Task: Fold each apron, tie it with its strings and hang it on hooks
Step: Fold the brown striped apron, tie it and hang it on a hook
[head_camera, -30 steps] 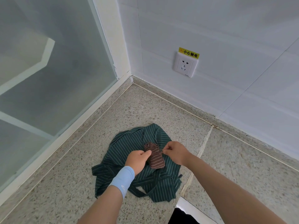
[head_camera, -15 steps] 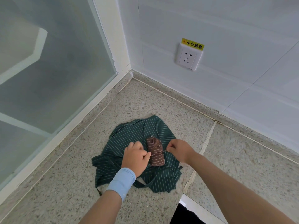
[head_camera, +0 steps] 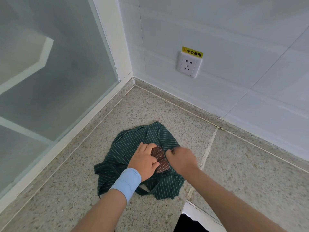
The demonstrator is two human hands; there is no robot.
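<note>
A small folded brown striped apron bundle [head_camera: 159, 160] lies on top of a crumpled dark green striped apron [head_camera: 128, 148] spread on the speckled floor. My left hand [head_camera: 143, 160], with a light blue wristband, grips the left side of the brown bundle. My right hand [head_camera: 182, 159] is curled into a fist at the bundle's right edge and pinches a thin string of it. A loop of green strap [head_camera: 147, 192] lies at the green apron's near edge. No hooks are in view.
A frosted glass partition [head_camera: 50, 81] with a white frame stands to the left. A white tiled wall [head_camera: 234, 39] with a power socket [head_camera: 188, 65] and yellow warning label is behind. A white-edged dark object [head_camera: 192, 220] sits at the bottom.
My left hand slid further over the brown bundle and closed on it. My right hand moved in closer to the bundle's right edge, pulling the string. The head camera came nearer.
</note>
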